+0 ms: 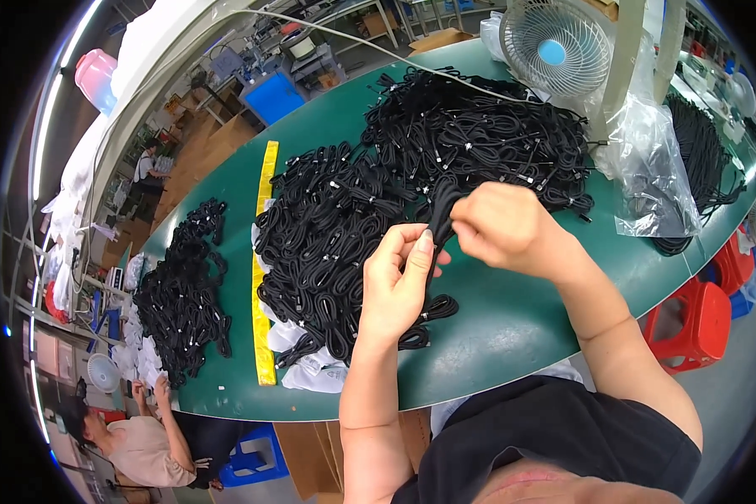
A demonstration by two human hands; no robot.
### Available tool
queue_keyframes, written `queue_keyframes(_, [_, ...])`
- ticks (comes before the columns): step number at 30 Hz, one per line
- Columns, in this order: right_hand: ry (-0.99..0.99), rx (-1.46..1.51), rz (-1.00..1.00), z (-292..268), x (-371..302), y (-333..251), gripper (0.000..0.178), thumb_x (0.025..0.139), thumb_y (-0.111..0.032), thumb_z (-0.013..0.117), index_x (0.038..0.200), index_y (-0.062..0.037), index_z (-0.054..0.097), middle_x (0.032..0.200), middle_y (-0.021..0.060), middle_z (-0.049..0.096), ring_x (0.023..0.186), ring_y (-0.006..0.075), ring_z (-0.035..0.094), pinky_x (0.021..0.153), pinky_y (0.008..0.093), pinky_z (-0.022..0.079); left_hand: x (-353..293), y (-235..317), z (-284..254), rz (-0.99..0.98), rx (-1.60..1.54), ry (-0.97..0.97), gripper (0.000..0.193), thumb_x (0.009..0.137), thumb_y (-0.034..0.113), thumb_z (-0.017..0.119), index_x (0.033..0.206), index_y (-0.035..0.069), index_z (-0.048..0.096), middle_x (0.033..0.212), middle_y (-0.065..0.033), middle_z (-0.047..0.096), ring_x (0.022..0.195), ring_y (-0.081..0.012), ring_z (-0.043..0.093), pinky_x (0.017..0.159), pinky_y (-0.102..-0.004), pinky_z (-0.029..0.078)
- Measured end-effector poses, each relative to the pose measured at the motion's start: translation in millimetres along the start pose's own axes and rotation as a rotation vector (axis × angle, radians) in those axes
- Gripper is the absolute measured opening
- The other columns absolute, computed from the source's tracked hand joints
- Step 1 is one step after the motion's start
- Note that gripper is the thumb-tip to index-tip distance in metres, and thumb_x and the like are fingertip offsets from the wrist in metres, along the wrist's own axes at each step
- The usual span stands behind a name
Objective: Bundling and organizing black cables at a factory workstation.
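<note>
My left hand [397,281] and my right hand [500,227] are raised over a green table [512,323], both gripping one black cable [442,208] that hangs between them. The left fingers pinch its lower part; the right fingers pinch it near the top. Loose loops of black cable [435,309] lie on the table under the left hand. Just behind spreads a large heap of coiled black cables [412,168] with small white ties.
A yellow ruler strip [263,269] lies along the table. A second cable heap [185,290] sits at the left, near another person [139,445]. A white fan [556,46] and clear plastic bags [651,168] stand at the back right. Red stools [697,323] are beside the table.
</note>
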State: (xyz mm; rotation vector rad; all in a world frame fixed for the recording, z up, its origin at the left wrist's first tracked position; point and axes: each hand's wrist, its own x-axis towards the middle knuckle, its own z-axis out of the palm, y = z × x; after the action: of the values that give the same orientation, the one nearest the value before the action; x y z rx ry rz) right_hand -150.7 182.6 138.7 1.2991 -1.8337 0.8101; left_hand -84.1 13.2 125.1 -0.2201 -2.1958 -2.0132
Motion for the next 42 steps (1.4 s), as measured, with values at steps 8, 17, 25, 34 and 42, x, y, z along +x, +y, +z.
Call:
queue_keyframes(8, [0.18, 1.264, 1.229, 6, 2, 5, 0.006, 0.077, -0.002, 0.058, 0.073, -0.001, 0.054, 0.06, -0.0001, 0.053, 0.05, 0.0027, 0.047, 0.039, 0.0167, 0.035, 2, -17, 15, -0.017, -0.276, -0.081, 0.027, 0.092, 0.019, 0.047, 0.11, -0.001, 0.04, 0.081, -0.0093, 0.058, 0.067, -0.0142, 0.059, 0.062, -0.0245, 0.049])
queue_keyframes(17, [0.265, 0.199, 0.538, 26, -1, -5, 0.012, 0.071, -0.001, 0.064, 0.078, -0.002, 0.055, 0.067, 0.0053, 0.054, 0.057, 0.0151, 0.055, 0.052, 0.0268, 0.047, 8, -26, 12, 0.004, -0.206, -0.084, 0.028, 0.089, 0.018, 0.052, 0.107, 0.0, 0.041, 0.073, -0.0075, 0.057, 0.058, -0.0134, 0.056, 0.053, -0.0264, 0.049])
queue_keyframes(25, [0.082, -0.143, 0.087, 8, -2, 17, 0.016, 0.068, -0.004, 0.066, 0.078, -0.0027, 0.054, 0.073, 0.0086, 0.054, 0.065, 0.0235, 0.056, 0.054, 0.0316, 0.047, 6, -11, 9, -0.122, -0.306, -0.115, 0.02, 0.089, 0.014, 0.053, 0.103, 0.001, 0.047, 0.07, -0.0038, 0.057, 0.058, -0.0086, 0.053, 0.052, -0.0215, 0.044])
queue_keyframes(34, [0.189, 0.288, 0.797, 6, -4, 12, 0.014, 0.069, -0.005, 0.064, 0.063, -0.0005, 0.053, 0.053, -0.0018, 0.049, 0.049, 0.0023, 0.041, 0.043, 0.0201, 0.034, 9, -22, 14, -0.109, -0.347, -0.118, 0.031, 0.092, 0.017, 0.046, 0.116, -0.003, 0.044, 0.09, -0.0127, 0.058, 0.079, -0.0176, 0.06, 0.064, -0.0296, 0.053])
queue_keyframes(42, [0.247, 0.295, 0.808, 7, -1, 9, 0.017, 0.071, -0.005, 0.064, 0.061, -0.0024, 0.051, 0.054, -0.0053, 0.046, 0.051, 0.0005, 0.038, 0.044, 0.0188, 0.031, 9, -20, 14, -0.157, -0.226, -0.113, 0.035, 0.091, 0.013, 0.047, 0.122, -0.002, 0.042, 0.1, -0.01, 0.056, 0.087, -0.0168, 0.058, 0.072, -0.0293, 0.052])
